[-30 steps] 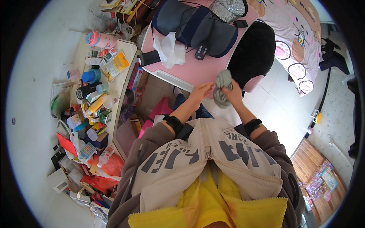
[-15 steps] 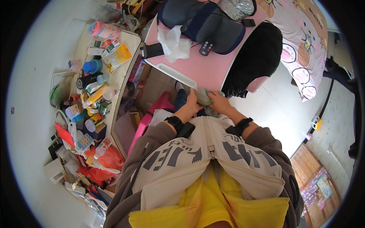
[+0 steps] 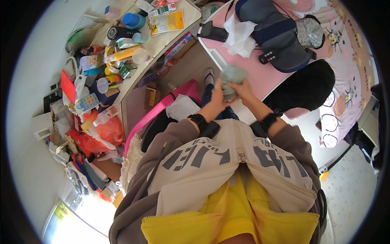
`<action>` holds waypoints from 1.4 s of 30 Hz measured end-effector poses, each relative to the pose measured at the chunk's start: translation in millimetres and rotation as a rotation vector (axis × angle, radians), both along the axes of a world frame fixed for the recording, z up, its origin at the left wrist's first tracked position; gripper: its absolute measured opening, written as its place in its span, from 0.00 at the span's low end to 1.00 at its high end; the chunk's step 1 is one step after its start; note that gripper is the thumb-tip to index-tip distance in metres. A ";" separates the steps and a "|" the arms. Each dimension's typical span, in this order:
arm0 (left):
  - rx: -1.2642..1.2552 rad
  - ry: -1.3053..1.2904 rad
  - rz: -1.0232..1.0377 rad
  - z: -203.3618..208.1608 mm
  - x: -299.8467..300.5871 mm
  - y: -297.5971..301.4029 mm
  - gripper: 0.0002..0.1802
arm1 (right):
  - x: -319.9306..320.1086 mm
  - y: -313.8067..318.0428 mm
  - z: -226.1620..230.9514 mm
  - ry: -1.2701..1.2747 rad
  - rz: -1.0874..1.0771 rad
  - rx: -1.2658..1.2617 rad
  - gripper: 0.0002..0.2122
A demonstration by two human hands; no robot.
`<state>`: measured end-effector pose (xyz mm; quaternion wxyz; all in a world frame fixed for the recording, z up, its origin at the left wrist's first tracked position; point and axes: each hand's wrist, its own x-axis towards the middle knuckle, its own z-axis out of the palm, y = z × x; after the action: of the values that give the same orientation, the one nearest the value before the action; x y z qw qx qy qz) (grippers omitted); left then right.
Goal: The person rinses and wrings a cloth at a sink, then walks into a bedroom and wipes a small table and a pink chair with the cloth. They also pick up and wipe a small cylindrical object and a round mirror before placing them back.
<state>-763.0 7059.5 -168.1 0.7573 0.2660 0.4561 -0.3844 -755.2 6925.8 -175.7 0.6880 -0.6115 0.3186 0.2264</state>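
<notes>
A bunched grey-green cloth [image 3: 230, 87] is between my hands at the near left edge of the pink table [image 3: 256, 79]. My right hand [image 3: 245, 92] is closed on the cloth's right side, thumb across it. On the other side my left hand [image 3: 216, 99] grips it, its fingers somewhat smeared by motion. The cloth's upper part is blurred and overlaps the table edge. Beyond it on the table lie crumpled white tissue [image 3: 239, 36], a small dark remote [image 3: 267, 57] and a dark blue padded cushion [image 3: 280, 40].
Left of me a cream cabinet top [image 3: 156, 42] is crowded with bottles, boxes and a yellow packet [image 3: 167, 23]. A pink-framed chair [image 3: 162, 107] stands close on my left. A black furry seat [image 3: 304, 87] is at the table's right, beside a patterned bed cover [image 3: 339, 93].
My view has turned, so the table and cabinet sit differently in the picture. Both hands with the cloth have come up to the table's edge, and the cloth is bunched more upright.
</notes>
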 end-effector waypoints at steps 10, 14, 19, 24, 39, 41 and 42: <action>0.025 -0.303 -0.261 -35.9 55.9 15.0 0.31 | 19.3 -1.2 26.3 0.086 0.052 0.014 0.35; -0.038 -0.194 -0.597 -20.7 44.8 -0.3 0.33 | 0.8 -21.7 28.1 0.111 0.025 -0.220 0.33; -0.173 -0.131 -0.882 -12.5 23.3 -10.5 0.37 | -19.0 -57.8 37.5 0.135 0.186 -0.320 0.29; -0.174 -0.313 -0.992 -4.6 22.3 25.5 0.36 | -22.8 -92.4 74.7 -0.165 0.624 -0.555 0.24; 1.079 -0.185 -0.190 -81.2 -22.1 367.4 0.17 | 23.8 -4.9 109.2 -0.177 1.274 -0.759 0.24; 1.115 -0.201 -0.496 -115.0 -23.5 381.1 0.16 | 35.7 14.9 100.4 -0.275 1.235 -0.611 0.26; 1.141 -0.279 -0.542 -131.1 -22.6 386.6 0.17 | 42.3 24.5 94.0 -0.262 1.229 -0.560 0.27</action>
<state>-785.6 7446.1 -299.2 0.4251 0.7800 0.4026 -0.2209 -712.9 6950.3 -81.8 0.2834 -0.8584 -0.1253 0.4088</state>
